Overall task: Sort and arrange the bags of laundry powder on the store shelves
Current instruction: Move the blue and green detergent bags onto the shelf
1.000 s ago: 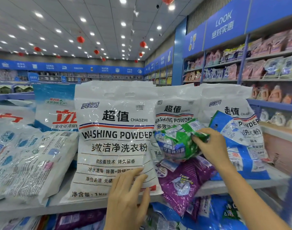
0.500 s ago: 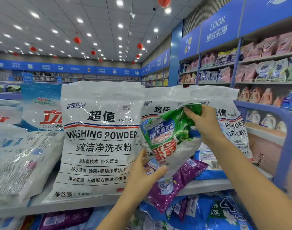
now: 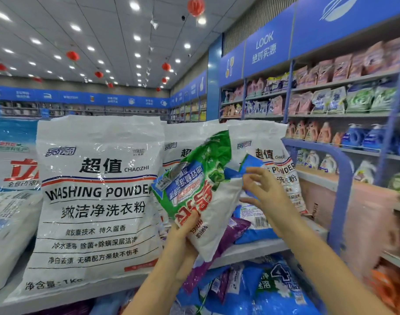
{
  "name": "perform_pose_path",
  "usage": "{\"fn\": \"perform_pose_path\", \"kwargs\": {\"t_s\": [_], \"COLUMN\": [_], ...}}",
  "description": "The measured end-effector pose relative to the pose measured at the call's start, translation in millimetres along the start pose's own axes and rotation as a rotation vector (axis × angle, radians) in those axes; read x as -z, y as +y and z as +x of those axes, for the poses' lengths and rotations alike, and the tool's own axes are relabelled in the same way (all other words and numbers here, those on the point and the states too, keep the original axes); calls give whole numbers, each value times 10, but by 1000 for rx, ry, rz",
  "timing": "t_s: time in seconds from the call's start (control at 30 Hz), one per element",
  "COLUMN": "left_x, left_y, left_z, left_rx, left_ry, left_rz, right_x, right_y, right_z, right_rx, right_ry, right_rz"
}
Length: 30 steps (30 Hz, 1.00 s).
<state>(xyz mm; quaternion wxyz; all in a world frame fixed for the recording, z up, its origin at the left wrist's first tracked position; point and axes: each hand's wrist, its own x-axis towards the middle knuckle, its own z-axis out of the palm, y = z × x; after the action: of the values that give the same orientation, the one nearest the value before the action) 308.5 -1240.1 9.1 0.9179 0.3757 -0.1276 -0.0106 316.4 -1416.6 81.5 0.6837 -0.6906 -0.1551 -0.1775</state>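
Note:
My left hand (image 3: 183, 235) grips the lower end of a small green and white powder bag (image 3: 201, 189) and holds it tilted in front of the shelf. To its right, my right hand (image 3: 267, 196) is off that bag, its fingers spread and loosely curved against a blue and white bag (image 3: 255, 223) that leans behind it. A purple bag (image 3: 235, 230) lies under both on the shelf board (image 3: 251, 248). A large white "WASHING POWDER" bag (image 3: 99, 196) stands upright to the left. Two more white ones (image 3: 274, 155) stand behind.
White and blue bags (image 3: 8, 223) lie stacked at the far left. Blue bags (image 3: 274, 285) fill the shelf below. A blue shelf frame (image 3: 344, 178) rises at the right end. Wall shelves (image 3: 353, 98) with pouches and bottles run along the right.
My right hand lifted the green bag by its top, then let go and dropped to the blue bag. My left hand left the big white bag and took the green bag's lower end.

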Motion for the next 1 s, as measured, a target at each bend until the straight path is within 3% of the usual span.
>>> {"fn": "perform_pose_path", "kwargs": {"t_s": [0.17,0.33,0.43,0.5,0.67,0.73,0.87,1.0], "left_x": [-63,-39,150,275,342,296,156,104], "left_y": [-61,-85,-15,-8,-42,-4,69,-31], "left_z": [-39,-155,-228,-263,-251,-222,-224,-295], "left_rx": [-33,107,88,97,-20,-62,-34,58], "left_ry": [54,-14,-82,-90,46,35,54,182], "left_rz": [60,-157,-270,-219,411,497,302,105], "right_x": [-122,-143,-132,-112,-88,-116,-203,-201], "right_y": [280,224,18,-113,-297,-339,-413,-429], "right_z": [-142,-57,48,106,75,46,41,113], "right_rx": [22,98,167,200,258,299,348,375], "right_ry": [142,251,191,138,-13,-107,-267,-190], "right_rz": [-15,-5,23,-4,-31,-97,-217,-215]}}
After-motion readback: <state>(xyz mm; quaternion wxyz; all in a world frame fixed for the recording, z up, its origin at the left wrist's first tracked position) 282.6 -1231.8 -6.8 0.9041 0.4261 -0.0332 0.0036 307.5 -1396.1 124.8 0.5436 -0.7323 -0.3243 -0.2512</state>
